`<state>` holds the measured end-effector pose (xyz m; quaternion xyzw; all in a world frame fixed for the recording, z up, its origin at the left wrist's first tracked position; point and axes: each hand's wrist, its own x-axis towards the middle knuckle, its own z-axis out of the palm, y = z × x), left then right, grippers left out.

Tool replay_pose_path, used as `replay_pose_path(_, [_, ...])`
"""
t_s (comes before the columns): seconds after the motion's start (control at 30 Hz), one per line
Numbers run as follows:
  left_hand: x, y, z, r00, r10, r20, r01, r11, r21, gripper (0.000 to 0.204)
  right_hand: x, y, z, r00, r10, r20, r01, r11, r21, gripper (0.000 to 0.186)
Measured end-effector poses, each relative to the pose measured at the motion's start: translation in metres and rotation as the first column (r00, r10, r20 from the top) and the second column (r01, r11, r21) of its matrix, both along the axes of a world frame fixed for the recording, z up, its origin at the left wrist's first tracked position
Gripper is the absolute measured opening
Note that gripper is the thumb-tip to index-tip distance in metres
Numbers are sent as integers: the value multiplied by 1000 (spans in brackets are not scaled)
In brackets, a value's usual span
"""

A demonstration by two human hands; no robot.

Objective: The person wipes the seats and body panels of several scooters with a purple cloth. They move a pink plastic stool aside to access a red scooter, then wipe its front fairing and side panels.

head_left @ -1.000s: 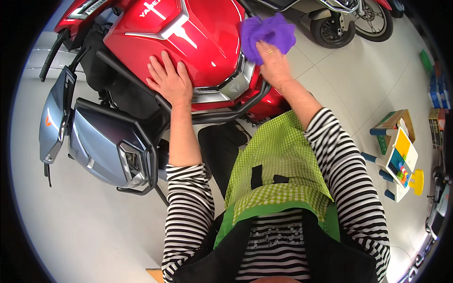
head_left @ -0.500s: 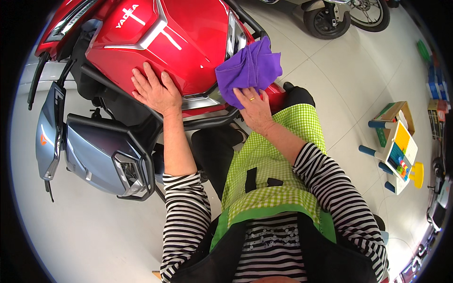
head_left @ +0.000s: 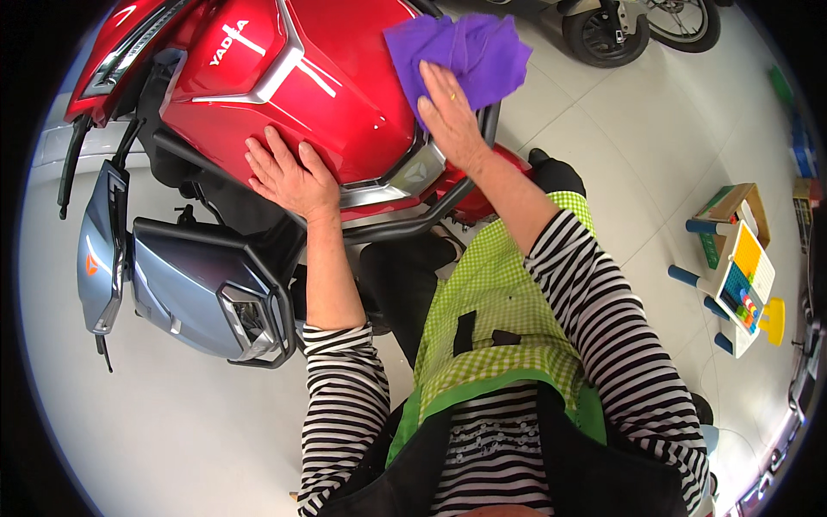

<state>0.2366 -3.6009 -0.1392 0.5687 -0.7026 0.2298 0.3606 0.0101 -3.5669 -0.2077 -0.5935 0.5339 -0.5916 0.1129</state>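
A glossy red scooter body (head_left: 362, 103) with silver trim fills the upper part of the view. My left hand (head_left: 297, 179) lies flat on its near side, fingers spread, holding nothing. A purple cloth (head_left: 487, 56) is draped over the scooter's right end, covering the light and panel edge there. My right hand (head_left: 451, 121) holds the cloth from above, its fingers pressed along the near left part and its thumb apart. Part of the cloth hangs past the scooter's edge.
A grey-blue scooter (head_left: 202, 289) stands at the left, beside a black guard bar (head_left: 401, 228). At the right are a small building-block table (head_left: 758, 276), a yellow stool (head_left: 776, 320) and a cardboard box (head_left: 751, 205). Another vehicle's wheel (head_left: 599, 43) shows at the far right.
My right hand has slid the purple cloth away from me, up along the scooter's right end, uncovering the lower silver trim. My left hand stays on the red panel.
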Motion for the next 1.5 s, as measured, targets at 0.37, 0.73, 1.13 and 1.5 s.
replay_pose_path(0.37, [-3,2,1,1000,-2,-11,2,1000,10,59,-34,-23,-10,995,-76,57,69,992,110,58])
replay_pose_path(0.73, [-1,0,0,1000,-11,-24,11,1000,-6,58,14,84,-23,986,44,-161,-16,984,175,69])
replay_pose_path(1.13, [-1,36,-24,995,-102,-14,103,991,90,57,-2,123,-36,717,133,-685,65,965,255,52])
replay_pose_path(1.5, [7,156,-100,967,-218,134,121,851,511,60,-66,41,-23,796,151,-587,29,958,286,45])
